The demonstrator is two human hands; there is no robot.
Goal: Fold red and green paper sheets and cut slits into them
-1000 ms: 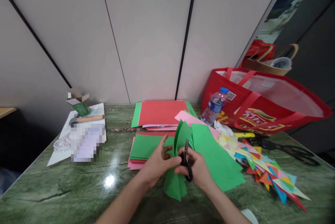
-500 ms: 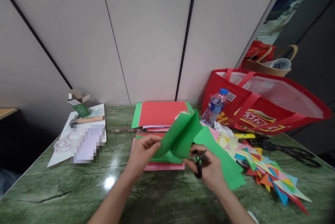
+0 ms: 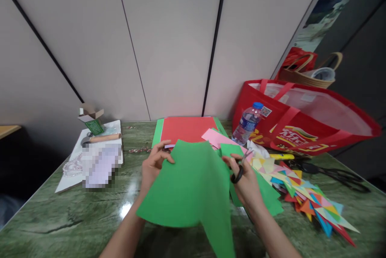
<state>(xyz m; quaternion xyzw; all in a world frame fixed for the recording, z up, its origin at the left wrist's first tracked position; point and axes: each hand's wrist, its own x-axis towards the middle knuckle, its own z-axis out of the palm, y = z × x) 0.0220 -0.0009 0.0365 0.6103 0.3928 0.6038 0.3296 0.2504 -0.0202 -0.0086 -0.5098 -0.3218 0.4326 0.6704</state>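
Observation:
My left hand (image 3: pixel 153 168) pinches the upper left edge of a large green sheet of paper (image 3: pixel 183 187). A crease runs down the sheet, and its right part hangs toward me. At the sheet's right side, my right hand (image 3: pixel 246 185) holds small scissors (image 3: pixel 237 175) with black handles, the blades pointing up and away to the right. Whether its fingers also grip paper I cannot tell. Just behind them is a smaller green paper piece (image 3: pixel 230 150). More green paper (image 3: pixel 268 195) lies under the right wrist, and a pink sheet (image 3: pixel 215 137) lies beyond.
A red-topped paper stack (image 3: pixel 188 129) lies by the wall. Rightward are a water bottle (image 3: pixel 247 124), a red shopping bag (image 3: pixel 289 117), a pile of coloured paper cut-outs (image 3: pixel 313 201) and large black scissors (image 3: pixel 337 173). A hammer (image 3: pixel 101 138) and small box (image 3: pixel 93 123) sit left.
The green sheet has swung down and opened toward me, covering the nearer stack. My right hand has moved slightly right and up with the scissors, whose blades now point upward.

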